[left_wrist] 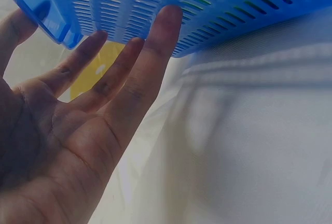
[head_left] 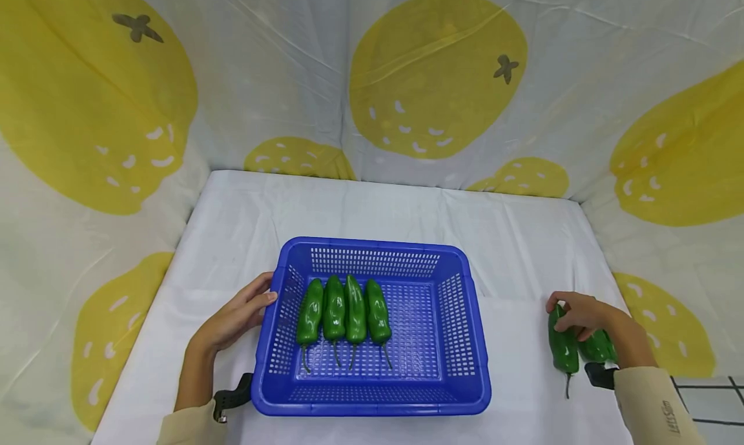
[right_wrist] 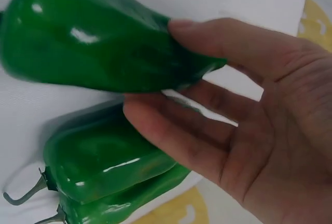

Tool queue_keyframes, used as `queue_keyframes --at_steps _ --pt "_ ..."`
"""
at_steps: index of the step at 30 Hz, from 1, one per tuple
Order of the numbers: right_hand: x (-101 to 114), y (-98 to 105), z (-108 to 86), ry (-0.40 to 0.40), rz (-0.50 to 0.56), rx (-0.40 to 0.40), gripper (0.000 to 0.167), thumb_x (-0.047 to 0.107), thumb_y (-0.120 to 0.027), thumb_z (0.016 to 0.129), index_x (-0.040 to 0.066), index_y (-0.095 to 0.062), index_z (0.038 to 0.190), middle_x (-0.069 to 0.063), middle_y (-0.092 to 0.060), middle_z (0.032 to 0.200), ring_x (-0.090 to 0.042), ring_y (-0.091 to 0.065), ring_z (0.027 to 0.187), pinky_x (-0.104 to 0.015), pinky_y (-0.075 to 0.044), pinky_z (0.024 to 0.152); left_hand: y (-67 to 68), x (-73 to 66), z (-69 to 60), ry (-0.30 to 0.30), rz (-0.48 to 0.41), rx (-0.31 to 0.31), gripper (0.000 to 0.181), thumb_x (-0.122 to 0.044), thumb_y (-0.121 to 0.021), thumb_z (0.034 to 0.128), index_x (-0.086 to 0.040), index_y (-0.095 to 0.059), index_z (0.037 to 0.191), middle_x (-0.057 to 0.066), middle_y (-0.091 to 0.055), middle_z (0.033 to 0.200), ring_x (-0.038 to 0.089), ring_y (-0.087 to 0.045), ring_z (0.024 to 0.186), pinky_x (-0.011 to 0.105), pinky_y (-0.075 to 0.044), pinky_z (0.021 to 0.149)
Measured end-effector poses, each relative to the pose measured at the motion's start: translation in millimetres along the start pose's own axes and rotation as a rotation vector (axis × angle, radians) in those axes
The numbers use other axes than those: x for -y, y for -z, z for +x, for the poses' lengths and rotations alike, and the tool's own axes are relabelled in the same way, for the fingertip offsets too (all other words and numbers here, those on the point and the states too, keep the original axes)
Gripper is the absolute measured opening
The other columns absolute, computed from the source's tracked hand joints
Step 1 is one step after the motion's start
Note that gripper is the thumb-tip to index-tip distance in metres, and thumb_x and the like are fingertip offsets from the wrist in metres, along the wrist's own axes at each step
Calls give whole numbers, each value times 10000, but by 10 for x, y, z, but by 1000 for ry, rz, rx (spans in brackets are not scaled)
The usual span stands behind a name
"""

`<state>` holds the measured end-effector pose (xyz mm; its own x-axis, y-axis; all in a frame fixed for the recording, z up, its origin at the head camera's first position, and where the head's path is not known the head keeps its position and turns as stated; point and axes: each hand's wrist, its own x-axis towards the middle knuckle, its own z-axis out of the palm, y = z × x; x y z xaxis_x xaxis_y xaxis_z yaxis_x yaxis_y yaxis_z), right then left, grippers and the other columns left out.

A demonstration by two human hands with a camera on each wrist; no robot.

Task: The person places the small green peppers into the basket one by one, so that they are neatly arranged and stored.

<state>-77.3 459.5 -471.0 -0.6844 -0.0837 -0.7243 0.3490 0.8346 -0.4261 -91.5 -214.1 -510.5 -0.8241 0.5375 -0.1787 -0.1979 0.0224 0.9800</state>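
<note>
Here R fingers (right_wrist: 165,129) pinch pepper (head_left: 564,351), long axis approx. fore-aft, tip fwd; L fingers (left_wrist: 137,76) spread against basket (head_left: 372,409).

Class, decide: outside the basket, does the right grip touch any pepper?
Touching. The right wrist view shows the right grip pinching a green pepper near its pointed end, with digits against opposite sides.

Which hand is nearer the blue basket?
Left. The left hand touches the left side of the blue basket; the right hand is apart from it, off to its right, pinching a green pepper.
</note>
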Motion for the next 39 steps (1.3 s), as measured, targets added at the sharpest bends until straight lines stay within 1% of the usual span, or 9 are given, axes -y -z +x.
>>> queue_keyframes --at_steps 3,7,11,15,21,26,31,35,39 --pt "-11 32 12 34 48 52 270 47 -681 888 19 -549 1122 -97 -493 876 -248 -575 698 -415 -570 634 6 4 0 -1 4 0 485 -176 -422 1067 -10 -272 1498 320 -361 1432 302 -619 1103 446 -562 861" --pt "-38 60 26 49 117 98 231 49 -678 897 -8 -577 1096 -99 -513 907 -237 -582 683 -400 -568 634 7 9 1 -2 6 0 483 -177 -422 1069 -9 -274 1497 319 -361 1429 295 -618 1102 442 -561 861" --pt "-71 72 38 57 176 130 227 59 -687 904 -34 -607 1095 -102 -539 933 -222 -598 684 -391 -574 648 8 4 -3 1 7 -6 483 -179 -421 1069 -14 -274 1499 316 -368 1427 292 -622 1095 439 -562 858" --pt "-96 75 35 76 206 172 237 64 -685 912 -60 -617 1102 -89 -564 926 -209 -601 693 -377 -576 656 7 0 -2 2 5 -7 480 -178 -420 1070 -16 -275 1498 312 -368 1424 287 -625 1089 441 -563 855" --pt "-95 92 15 132 219 223 261 83 -677 929 -82 -619 1123 -76 -576 931 -171 -577 750 -312 -560 659 3 6 2 3 0 -5 483 -180 -421 1070 -8 -273 1497 313 -370 1422 274 -628 1089 440 -564 854" --pt "-48 131 -20 157 201 228 241 95 -676 934 -58 -636 1116 -87 -596 959 -197 -596 828 -333 -568 700 2 8 -1 -2 3 -4 487 -178 -418 1070 -5 -269 1500 317 -369 1426 270 -627 1095 437 -564 855" --pt "43 180 -61 161 193 221 213 87 -671 935 -47 -640 1098 -105 -613 979 -225 -617 850 -355 -575 721 1 0 -2 -3 2 -3 485 -178 -417 1070 -6 -270 1499 317 -369 1422 276 -629 1090 443 -566 851" --pt "160 227 -93 163 165 203 211 102 -677 931 -31 -643 1091 -99 -615 969 -213 -617 842 -354 -576 724 -1 -5 -3 -1 5 -3 489 -179 -419 1069 -6 -269 1500 319 -368 1425 272 -629 1093 437 -565 854" --pt "309 297 -123 193 127 187 211 118 -680 928 -17 -644 1086 -106 -622 982 -225 -627 853 -375 -574 736 1 -2 -2 -3 2 -2 491 -174 -419 1068 -3 -266 1502 319 -364 1428 268 -626 1097 436 -564 857"
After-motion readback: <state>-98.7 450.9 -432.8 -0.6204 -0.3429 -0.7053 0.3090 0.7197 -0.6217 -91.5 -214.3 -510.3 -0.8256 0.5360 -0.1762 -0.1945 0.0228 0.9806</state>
